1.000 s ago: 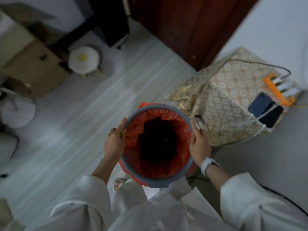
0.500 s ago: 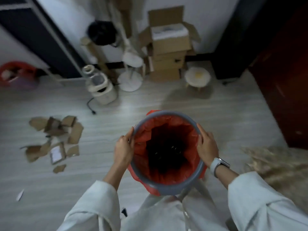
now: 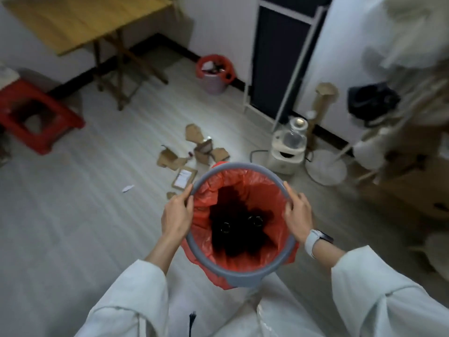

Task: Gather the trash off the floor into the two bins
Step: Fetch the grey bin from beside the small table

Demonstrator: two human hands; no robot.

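Head view, progress: little is judged done; the cardboard scraps (image 3: 194, 152) are seen scattered on the floor (image 3: 73, 215) at frame centre, just above the carried bin, with a white paper bit (image 3: 128, 188) apart to their left.
Carried bin: a grey bin (image 3: 243, 279) with a red liner (image 3: 274, 190) is held at lower centre; dark bottles (image 3: 239, 227) are made out at its bottom.
Left hand (image 3: 176, 214): wrapped round the bin's left rim, thumb laid over the edge.
Right hand (image 3: 297, 212): clasped on the right rim, fingers curled against the liner; a pale watch is worn on that wrist.
Second bin: a pink bin (image 3: 215, 75), also red-lined and partly filled, is seen by the wall at upper centre, well apart from the scraps.
Left to do: setting-down of the grey bin near the scraps and pick-up of every piece is judged outstanding.
Surroundings: a red stool (image 3: 36, 117) at left, a wooden table (image 3: 80, 20) at upper left, a white appliance (image 3: 289, 152) at right.
Change from earlier frames: the view has been swung leftward; the scraps, formerly at far left, now lie straight ahead and nearer; the pink bin has been brought into full view; both grips are unchanged.
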